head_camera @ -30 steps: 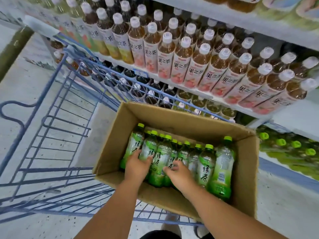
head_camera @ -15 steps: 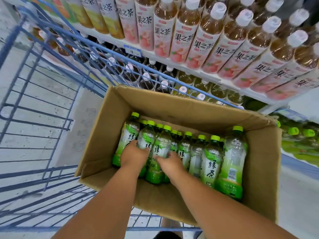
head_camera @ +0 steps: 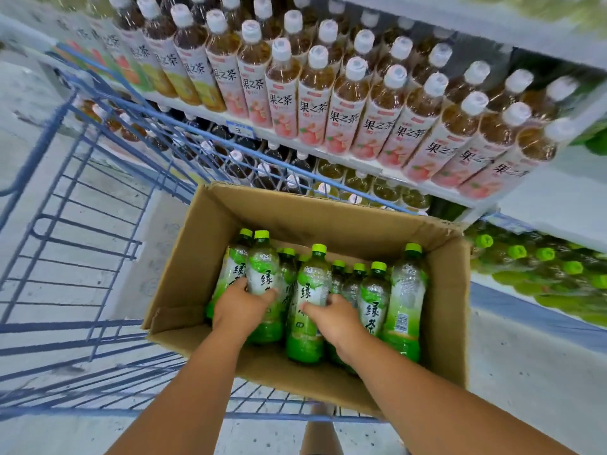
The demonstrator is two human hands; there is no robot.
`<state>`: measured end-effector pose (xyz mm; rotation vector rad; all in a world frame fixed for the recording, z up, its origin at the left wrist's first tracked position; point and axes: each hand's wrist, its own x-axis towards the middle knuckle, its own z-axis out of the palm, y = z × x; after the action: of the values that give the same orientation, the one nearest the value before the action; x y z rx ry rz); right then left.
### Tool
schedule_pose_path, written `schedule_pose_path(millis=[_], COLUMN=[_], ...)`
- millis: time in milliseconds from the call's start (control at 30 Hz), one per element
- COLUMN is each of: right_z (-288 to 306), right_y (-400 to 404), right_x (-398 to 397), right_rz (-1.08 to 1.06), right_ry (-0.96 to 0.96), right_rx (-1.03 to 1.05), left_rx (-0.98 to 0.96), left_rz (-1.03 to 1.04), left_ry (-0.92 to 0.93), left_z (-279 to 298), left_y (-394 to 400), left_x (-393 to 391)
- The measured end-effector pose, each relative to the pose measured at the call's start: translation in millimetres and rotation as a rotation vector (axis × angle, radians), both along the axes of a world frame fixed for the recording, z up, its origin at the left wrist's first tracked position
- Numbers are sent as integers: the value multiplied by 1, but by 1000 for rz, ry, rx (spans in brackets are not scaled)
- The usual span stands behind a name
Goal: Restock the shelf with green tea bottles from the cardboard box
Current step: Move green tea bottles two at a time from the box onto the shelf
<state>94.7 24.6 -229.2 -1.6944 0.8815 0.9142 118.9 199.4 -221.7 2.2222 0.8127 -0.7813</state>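
Two hands inside the cardboard box [head_camera: 184, 290] in the blue cart [head_camera: 82, 231]. Left hand [head_camera: 241, 307] fingers wrapped round one green tea bottle [head_camera: 262, 284]. Right hand [head_camera: 335, 318] fingers wrapped round another bottle [head_camera: 310, 290]. More green bottles [head_camera: 387, 297] standing beside them, below the shelf [head_camera: 377, 167].

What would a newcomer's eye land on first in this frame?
Probably the two hands in the cardboard box at centre: the left hand grips one green tea bottle and the right hand grips another, both raised above their neighbours. Next come the rows of peach-labelled, white-capped tea bottles on the shelf above, then the blue wire cart carrying the box.
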Motion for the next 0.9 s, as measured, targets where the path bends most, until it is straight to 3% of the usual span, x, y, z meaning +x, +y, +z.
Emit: schedule_pose_path(millis=[367, 600, 900], right_z=[134, 207, 281], right_y=[-114, -244, -418], right_x=[-41, -101, -189], right_rz=[-101, -157, -352], right_ry=[-274, -442, -644], right_rx=[176, 135, 140], left_rx=[-101, -129, -381], left_rz=[90, 16, -123], left_ry=[-296, -480, -671], left_z=[123, 204, 271], left_y=[-100, -216, -388], left_x=[-58, -95, -147])
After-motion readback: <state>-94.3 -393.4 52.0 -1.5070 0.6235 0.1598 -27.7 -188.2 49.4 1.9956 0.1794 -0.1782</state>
